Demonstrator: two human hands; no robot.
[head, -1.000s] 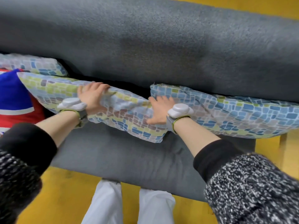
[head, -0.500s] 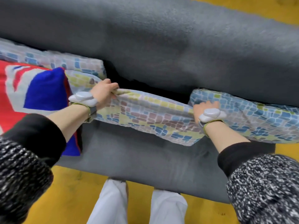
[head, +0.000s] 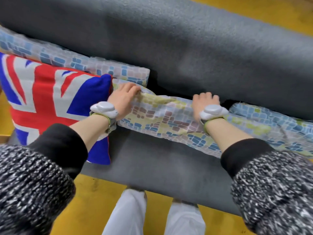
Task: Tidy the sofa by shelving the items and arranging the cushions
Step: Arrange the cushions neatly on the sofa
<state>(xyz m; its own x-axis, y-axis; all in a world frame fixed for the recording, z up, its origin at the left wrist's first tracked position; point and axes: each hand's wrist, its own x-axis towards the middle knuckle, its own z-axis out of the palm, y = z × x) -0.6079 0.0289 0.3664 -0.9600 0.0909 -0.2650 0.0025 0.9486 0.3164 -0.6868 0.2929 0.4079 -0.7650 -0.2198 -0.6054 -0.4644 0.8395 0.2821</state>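
Writing: none readable; the flag cushion (head: 50,102) shows only a red, white and blue cross pattern.
Middle cushion (head: 162,119): it lies along the sofa (head: 203,53) seat against the backrest, between the flag cushion and the right cushion (head: 274,122), overlapping the latter.
Your left hand (head: 122,99): fingers curl over the middle cushion's top edge at its left corner, gripping the fabric just beside the flag cushion.
Your right hand (head: 204,102): fingers curl over the same top edge further right, holding it; the fingertips are tucked behind the edge, out of sight.
Back cushion (head: 88,65): mosaic print, behind the flag cushion, against the backrest.
Wrists: each carries a white band device.
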